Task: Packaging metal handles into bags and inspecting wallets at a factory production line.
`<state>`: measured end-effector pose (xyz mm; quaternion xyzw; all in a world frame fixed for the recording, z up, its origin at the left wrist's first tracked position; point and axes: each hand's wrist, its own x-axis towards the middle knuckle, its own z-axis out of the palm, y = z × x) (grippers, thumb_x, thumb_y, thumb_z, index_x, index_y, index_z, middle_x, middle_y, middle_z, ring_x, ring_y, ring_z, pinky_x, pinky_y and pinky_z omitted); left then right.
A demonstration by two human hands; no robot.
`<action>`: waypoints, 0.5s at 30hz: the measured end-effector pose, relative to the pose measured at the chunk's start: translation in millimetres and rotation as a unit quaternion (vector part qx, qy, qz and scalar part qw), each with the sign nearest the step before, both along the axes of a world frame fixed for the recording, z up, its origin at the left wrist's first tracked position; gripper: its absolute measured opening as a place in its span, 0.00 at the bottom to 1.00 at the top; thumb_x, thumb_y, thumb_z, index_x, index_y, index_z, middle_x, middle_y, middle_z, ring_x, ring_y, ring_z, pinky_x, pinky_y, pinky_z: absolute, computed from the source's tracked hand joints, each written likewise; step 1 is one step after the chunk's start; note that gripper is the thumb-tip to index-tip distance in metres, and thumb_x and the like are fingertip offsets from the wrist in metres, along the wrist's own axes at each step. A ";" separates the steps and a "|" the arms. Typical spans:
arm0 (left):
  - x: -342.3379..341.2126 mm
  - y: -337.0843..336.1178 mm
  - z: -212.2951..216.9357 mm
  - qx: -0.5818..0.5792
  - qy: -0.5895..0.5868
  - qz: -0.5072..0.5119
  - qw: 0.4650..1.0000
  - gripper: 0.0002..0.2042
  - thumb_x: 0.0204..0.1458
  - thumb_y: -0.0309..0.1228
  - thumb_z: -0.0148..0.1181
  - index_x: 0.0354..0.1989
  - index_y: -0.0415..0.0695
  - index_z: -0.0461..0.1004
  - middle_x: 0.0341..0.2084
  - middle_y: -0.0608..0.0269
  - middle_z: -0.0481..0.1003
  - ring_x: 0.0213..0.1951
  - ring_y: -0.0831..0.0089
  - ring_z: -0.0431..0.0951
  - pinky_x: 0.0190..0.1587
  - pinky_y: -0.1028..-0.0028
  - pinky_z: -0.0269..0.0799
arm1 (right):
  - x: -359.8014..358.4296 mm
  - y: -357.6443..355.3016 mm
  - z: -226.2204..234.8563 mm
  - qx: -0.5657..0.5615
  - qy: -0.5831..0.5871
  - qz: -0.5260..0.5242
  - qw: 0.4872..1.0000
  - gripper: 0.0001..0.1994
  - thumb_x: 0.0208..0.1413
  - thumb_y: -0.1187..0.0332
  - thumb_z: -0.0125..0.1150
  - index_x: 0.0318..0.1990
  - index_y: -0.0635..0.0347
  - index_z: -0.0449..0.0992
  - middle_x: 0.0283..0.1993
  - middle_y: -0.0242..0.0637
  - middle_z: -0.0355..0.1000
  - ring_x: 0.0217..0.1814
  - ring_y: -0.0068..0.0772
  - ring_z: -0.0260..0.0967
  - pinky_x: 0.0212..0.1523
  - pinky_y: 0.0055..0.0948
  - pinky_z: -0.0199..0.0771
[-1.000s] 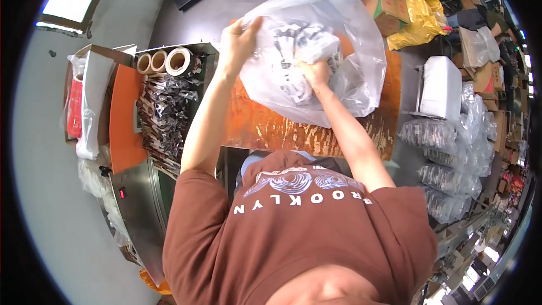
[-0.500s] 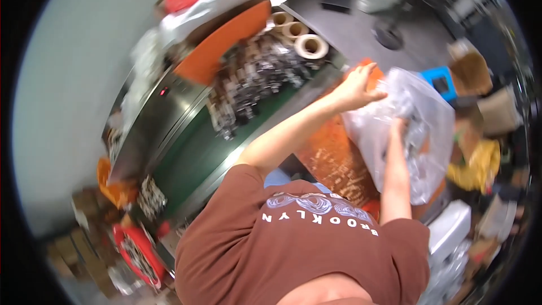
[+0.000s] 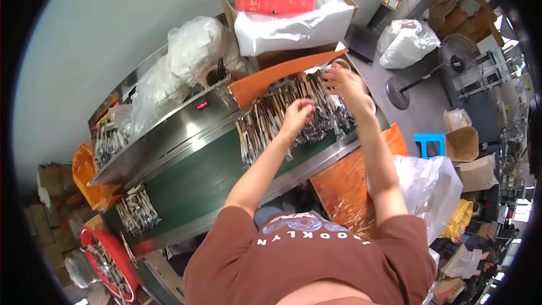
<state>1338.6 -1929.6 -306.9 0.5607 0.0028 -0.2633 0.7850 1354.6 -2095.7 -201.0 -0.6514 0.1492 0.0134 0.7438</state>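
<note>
1 ctn (image 3: 227,5) w/ 2 red pkgs (image 3: 274,0); 1 basin (image 3: 123,260) w/ slim pcs (image 3: 104,262). Over pkts (image 3: 262,127): L hand (image 3: 297,116) curled, can't tell grip; R hand (image 3: 345,86) fingers wide.

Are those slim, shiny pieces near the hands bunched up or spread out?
Spread out: the slim, shiny wrapped pieces lie side by side, overlapping, in a row on the flat green belt.

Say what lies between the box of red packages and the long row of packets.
In the head view, an orange panel lies between box and packets.
</note>
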 end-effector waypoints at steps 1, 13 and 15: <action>-1.6 5.3 5.6 0.007 -0.002 -0.032 0.999 0.13 0.52 0.32 0.51 0.44 0.40 0.68 0.31 0.65 0.73 0.30 0.79 0.72 0.32 0.78 0.70 | 41.1 3.5 -32.7 0.189 0.079 0.029 0.978 0.33 0.50 0.49 0.56 0.51 0.72 0.61 0.42 0.48 0.69 0.37 0.38 0.70 0.40 0.32 0.71; -24.1 154.0 -20.2 0.054 0.085 0.092 0.991 0.14 0.52 0.32 0.51 0.45 0.38 0.68 0.33 0.63 0.74 0.30 0.79 0.71 0.34 0.80 0.68 | 116.9 37.5 -46.1 0.114 0.008 -0.144 0.983 0.06 0.49 0.65 0.61 0.29 0.53 0.71 0.25 0.27 0.69 0.23 0.22 0.63 0.24 0.25 0.60; -15.3 143.1 -13.2 0.002 0.052 0.061 0.997 0.14 0.52 0.32 0.51 0.45 0.39 0.68 0.33 0.63 0.74 0.31 0.78 0.72 0.34 0.79 0.68 | 118.4 41.7 -34.5 -0.062 -0.065 -0.175 0.981 0.09 0.48 0.64 0.61 0.32 0.58 0.71 0.27 0.30 0.71 0.25 0.23 0.66 0.27 0.26 0.65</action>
